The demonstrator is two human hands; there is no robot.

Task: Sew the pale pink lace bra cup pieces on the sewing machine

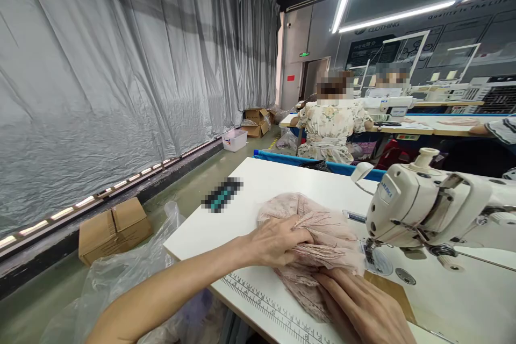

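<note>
A bunched piece of thin, pale pink fabric (334,223) lies on the white sewing table, its right edge close to the needle area of a white sewing machine (419,201). My left hand (278,242) grips the gathered folds from the left, fingers curled into the cloth. Nearer to me, my right hand (358,301) holds the fabric's lower right part, its fingertips partly hidden by the folds. Beside the cloth, the presser foot (369,251) stands over the metal needle plate (381,262); whether any cloth is under it I cannot make out.
A printed ruler scale (266,306) runs along the table's front edge. A blurred dark object (221,194) lies at the table's left. Clear plastic (121,269) and a cardboard box (115,228) are on the floor. Ahead, a person in a floral top (334,123) sits at another table.
</note>
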